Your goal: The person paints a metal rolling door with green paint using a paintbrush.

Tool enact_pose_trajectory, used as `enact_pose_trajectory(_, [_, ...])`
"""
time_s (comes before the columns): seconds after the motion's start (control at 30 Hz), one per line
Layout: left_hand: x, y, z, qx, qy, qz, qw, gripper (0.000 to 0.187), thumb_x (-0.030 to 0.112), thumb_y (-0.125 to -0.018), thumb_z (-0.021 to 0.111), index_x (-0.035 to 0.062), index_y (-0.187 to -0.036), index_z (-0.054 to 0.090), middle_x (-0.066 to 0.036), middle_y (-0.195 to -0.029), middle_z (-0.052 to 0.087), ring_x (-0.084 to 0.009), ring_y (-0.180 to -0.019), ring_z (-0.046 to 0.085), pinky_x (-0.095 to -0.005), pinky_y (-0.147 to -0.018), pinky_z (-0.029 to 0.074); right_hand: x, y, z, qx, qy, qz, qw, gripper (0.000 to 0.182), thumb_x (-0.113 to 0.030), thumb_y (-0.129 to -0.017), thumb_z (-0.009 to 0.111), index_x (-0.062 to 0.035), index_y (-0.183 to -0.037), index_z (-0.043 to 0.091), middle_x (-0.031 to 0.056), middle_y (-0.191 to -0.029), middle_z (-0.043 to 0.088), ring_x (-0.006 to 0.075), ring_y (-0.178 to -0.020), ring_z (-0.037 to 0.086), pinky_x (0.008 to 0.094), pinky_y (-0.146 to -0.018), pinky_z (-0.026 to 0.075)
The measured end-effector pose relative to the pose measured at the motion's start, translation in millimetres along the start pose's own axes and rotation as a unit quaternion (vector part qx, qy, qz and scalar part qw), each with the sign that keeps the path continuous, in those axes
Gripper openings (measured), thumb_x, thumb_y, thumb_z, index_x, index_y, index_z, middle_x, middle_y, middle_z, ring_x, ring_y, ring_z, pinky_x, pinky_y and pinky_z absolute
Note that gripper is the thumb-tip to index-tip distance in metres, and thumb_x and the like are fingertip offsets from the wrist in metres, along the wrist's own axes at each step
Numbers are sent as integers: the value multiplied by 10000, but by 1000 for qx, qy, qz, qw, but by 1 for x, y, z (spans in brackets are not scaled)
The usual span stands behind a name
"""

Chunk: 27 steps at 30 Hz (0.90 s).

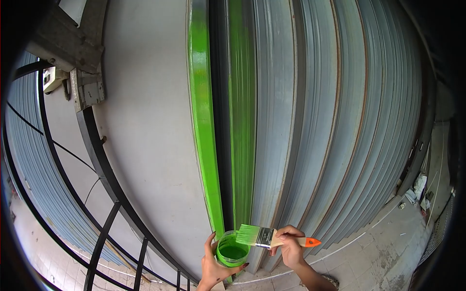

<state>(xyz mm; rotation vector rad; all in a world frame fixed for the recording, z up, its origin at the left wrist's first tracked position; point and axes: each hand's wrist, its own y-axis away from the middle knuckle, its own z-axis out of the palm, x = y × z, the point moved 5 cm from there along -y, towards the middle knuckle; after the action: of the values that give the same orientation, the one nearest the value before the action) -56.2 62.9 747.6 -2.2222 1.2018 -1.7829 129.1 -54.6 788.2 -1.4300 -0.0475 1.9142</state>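
My left hand (pixel 217 268) is wrapped round a small clear tub of green paint (pixel 232 249), tilted so that the paint inside shows. In my right hand (pixel 291 247) is a flat paintbrush (pixel 265 237) with a wooden handle, an orange tip and a metal ferrule. Its bristles are coated in green and sit over the tub's right rim. Just beyond the tub rises a glossy green post (pixel 201 92). To its right, past a dark gap, a panel strip (pixel 241 121) carries streaky green paint.
Grey ribbed metal panels (pixel 315 97) fill the right side. A pale wall (pixel 145 111) stands left of the green post. Black metal bars (pixel 104 233) curve across the lower left. Tiled floor (pixel 359 262) lies below, with debris (pixel 421 186) at the far right.
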Motion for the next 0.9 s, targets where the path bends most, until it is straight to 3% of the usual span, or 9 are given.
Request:
enact_pose_trajectory(0.13, [9, -3, 1, 18, 18, 8, 1000, 1160, 320, -535, 917, 11, -1383, 187, -265, -1143, 596, -353, -1041, 633, -408, -915, 513, -18, -48, -5, 94, -91, -49, 990, 170, -124, -885, 497, 31, -918, 560, 191, -725, 642, 249, -569, 646, 325, -491, 530])
enact_pose_trajectory(0.37, [10, 0, 15, 6, 24, -35, 999, 1192, 283, -525, 935, -5, -1396, 175, -215, -1119, 608, -302, -1076, 606, -415, -979, 446, -117, -191, 45, 57, -63, -198, 976, 208, -139, -872, 515, 35, -955, 592, 189, -729, 643, 224, -556, 642, 305, -518, 535])
enact_pose_trajectory(0.6, [12, 5, 17, 17, -3, -17, 1000, 1159, 314, -539, 920, 18, -1385, 186, -203, -1117, 626, -300, -1048, 636, -380, -935, 495, -108, -214, 55, 45, 29, -113, 992, 192, -122, -867, 496, 25, -836, 615, 139, -657, 629, 152, -484, 605, 251, -431, 500])
enact_pose_trajectory(0.73, [15, 5, 17, 22, 32, -48, 998, 1194, 252, -520, 936, -8, -1399, 171, -208, -1121, 607, -290, -1075, 603, -412, -989, 436, -184, -240, 108, 26, -33, -276, 960, 194, -131, -868, 510, 33, -827, 604, 138, -671, 633, 164, -500, 612, 264, -458, 509])
enact_pose_trajectory(0.83, [13, 8, 19, 22, 40, -47, 998, 1195, 249, -518, 936, -8, -1397, 169, -208, -1122, 607, -288, -1074, 604, -413, -986, 438, -198, -253, 118, 33, -42, -302, 952, 197, -136, -873, 515, 35, -833, 603, 135, -671, 632, 161, -495, 607, 268, -463, 504])
enact_pose_trajectory(0.9, [13, 12, 18, 18, 47, -43, 998, 1194, 248, -517, 937, -10, -1395, 169, -209, -1122, 607, -288, -1070, 607, -413, -984, 441, -159, -246, 99, 52, -8, -268, 962, 207, -140, -875, 497, 34, -859, 607, 145, -680, 638, 168, -510, 615, 266, -472, 510])
